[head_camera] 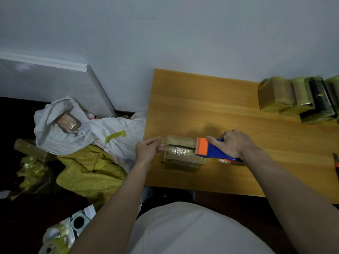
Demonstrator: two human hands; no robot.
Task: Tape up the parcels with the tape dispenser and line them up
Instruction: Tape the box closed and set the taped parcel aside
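A small parcel (180,160) wrapped in clear yellowish tape lies near the left front edge of the wooden table (211,99). My right hand (233,143) grips the blue and orange tape dispenser (211,150), whose orange toothed end rests on the parcel's top. A strip of clear tape runs from it leftwards over the parcel. My left hand (148,149) pinches the free end of that tape at the parcel's left side. Several taped parcels (297,99) stand in a row at the table's far right.
Left of the table, on the dark floor, lie white sacks (73,129) holding another parcel (68,121), and a yellow bag (91,171). Tape rolls (58,239) sit at the lower left. An orange-handled tool (336,162) shows at the right edge. A white board (55,83) leans on the wall.
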